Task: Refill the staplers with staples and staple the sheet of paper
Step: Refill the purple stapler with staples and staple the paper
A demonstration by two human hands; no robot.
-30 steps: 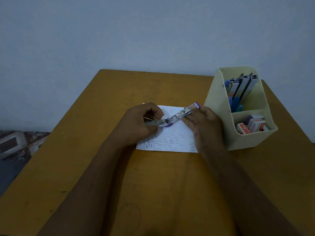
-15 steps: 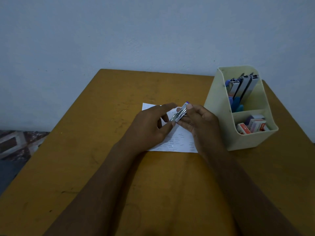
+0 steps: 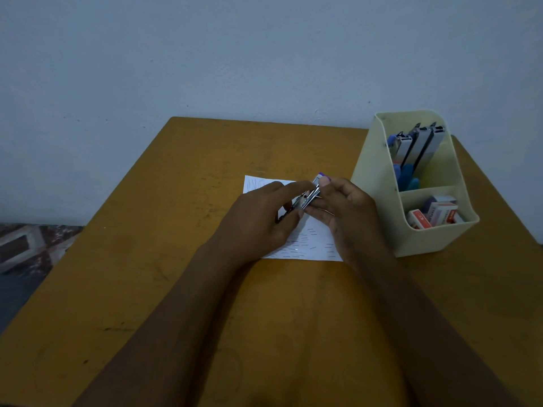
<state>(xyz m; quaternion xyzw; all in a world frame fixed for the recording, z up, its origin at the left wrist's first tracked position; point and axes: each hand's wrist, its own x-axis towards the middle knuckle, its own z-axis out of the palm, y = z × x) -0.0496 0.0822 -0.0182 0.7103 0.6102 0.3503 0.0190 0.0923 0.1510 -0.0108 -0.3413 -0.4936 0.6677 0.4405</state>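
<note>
A small metal stapler with a purple end (image 3: 312,194) is held above a white sheet of paper (image 3: 313,240) that carries several staples. My right hand (image 3: 343,211) grips the stapler from the right, thumb near the purple tip. My left hand (image 3: 264,218) holds the stapler's near end from the left, its index finger stretched along the top. The hands hide much of the stapler and the sheet's middle.
A cream desk organiser (image 3: 423,233) stands at the right of the wooden table (image 3: 176,289). Its back compartment holds several staplers (image 3: 415,148), its front one small staple boxes (image 3: 435,215). A wall runs behind the table, and patterned floor shows at the left.
The stapler was spread open between my hands a second ago. It has since folded together, and my left hand has shifted right, closing in on it.
</note>
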